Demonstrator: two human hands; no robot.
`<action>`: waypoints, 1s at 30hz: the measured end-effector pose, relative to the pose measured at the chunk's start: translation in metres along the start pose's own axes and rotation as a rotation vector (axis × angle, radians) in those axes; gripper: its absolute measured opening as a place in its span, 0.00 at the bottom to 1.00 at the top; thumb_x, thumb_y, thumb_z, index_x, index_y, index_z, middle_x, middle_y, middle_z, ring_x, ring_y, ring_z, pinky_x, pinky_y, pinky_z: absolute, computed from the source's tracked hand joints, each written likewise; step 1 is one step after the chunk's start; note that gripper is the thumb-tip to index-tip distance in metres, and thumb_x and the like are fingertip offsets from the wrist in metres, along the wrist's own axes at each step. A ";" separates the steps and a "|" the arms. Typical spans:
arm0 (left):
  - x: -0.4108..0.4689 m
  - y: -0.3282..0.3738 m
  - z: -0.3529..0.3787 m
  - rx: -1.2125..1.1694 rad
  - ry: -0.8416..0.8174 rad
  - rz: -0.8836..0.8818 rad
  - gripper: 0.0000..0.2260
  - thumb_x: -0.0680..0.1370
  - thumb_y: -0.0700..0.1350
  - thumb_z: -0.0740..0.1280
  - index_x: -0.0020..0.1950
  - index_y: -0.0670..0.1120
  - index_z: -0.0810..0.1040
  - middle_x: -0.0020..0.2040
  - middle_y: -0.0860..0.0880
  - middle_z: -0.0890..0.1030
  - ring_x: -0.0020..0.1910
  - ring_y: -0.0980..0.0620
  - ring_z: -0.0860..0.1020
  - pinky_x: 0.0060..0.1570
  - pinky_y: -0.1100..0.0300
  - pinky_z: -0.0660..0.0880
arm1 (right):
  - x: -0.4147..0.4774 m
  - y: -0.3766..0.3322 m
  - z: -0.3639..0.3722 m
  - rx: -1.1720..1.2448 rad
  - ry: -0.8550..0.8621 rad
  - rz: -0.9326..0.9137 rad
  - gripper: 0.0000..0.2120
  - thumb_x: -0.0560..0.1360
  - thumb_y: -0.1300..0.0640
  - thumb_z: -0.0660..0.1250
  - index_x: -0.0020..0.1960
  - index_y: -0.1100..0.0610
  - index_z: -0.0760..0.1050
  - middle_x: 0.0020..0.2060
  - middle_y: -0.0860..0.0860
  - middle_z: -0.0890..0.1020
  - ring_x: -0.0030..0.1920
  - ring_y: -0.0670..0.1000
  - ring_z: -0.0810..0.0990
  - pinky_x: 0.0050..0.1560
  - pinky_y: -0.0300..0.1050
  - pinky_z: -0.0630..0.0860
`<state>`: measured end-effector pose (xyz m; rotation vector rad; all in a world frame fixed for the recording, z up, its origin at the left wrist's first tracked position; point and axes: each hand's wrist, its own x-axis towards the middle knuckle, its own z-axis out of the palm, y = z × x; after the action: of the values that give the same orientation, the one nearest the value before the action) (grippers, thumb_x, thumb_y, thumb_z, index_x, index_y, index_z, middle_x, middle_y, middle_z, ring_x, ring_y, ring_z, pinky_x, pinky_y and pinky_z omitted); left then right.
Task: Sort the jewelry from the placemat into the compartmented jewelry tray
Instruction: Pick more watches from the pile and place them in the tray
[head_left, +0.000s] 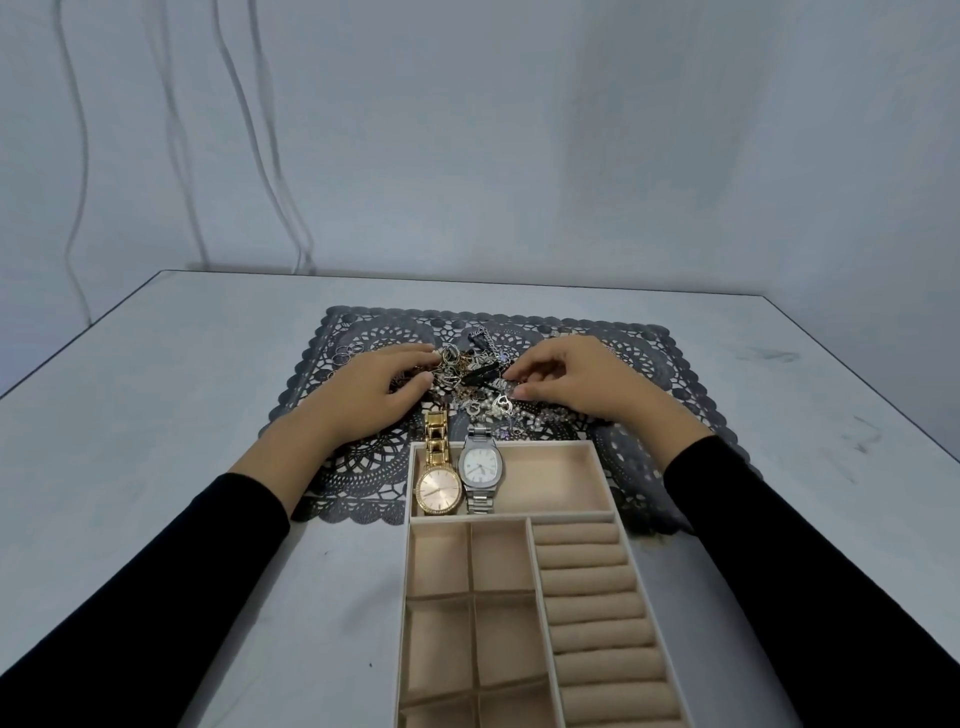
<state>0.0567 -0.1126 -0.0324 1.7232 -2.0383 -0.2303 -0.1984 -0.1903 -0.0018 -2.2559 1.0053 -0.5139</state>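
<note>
Touching one jewelry pile (475, 382), two hands (363, 397) (589, 389); two watches (439, 491) (482, 467) in tray (571, 516).

Nothing here can be read: no text, brand, number or sign. The pale dial of the gold watch (439, 491), lying at the left of the far compartment of the jewelry tray (545, 445), carries only thin hour marks. The white dial of the silver watch (480, 466), just to its right, has small dark marks, but they are too small to make out.
</note>
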 end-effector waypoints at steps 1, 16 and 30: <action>0.000 -0.001 0.000 0.003 0.002 -0.001 0.18 0.82 0.50 0.60 0.72 0.51 0.72 0.72 0.52 0.71 0.72 0.53 0.68 0.71 0.55 0.62 | 0.000 0.001 -0.001 -0.011 0.003 0.001 0.09 0.70 0.55 0.75 0.51 0.50 0.83 0.41 0.49 0.84 0.40 0.43 0.80 0.44 0.29 0.75; 0.011 0.010 0.000 -0.009 -0.035 0.122 0.14 0.82 0.49 0.62 0.66 0.53 0.78 0.70 0.56 0.73 0.59 0.57 0.77 0.58 0.56 0.73 | 0.001 0.007 -0.003 -0.058 0.047 -0.027 0.11 0.71 0.64 0.73 0.50 0.52 0.82 0.41 0.46 0.81 0.42 0.44 0.78 0.48 0.38 0.77; 0.007 0.001 0.003 -0.004 0.020 0.047 0.16 0.82 0.51 0.59 0.68 0.52 0.77 0.69 0.53 0.75 0.69 0.54 0.71 0.70 0.52 0.67 | -0.004 0.010 -0.024 0.115 -0.004 0.028 0.06 0.76 0.63 0.68 0.52 0.58 0.77 0.42 0.50 0.79 0.42 0.45 0.77 0.45 0.34 0.76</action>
<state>0.0537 -0.1195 -0.0325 1.6668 -2.0601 -0.2014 -0.2196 -0.2015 0.0082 -2.1374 0.9785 -0.5411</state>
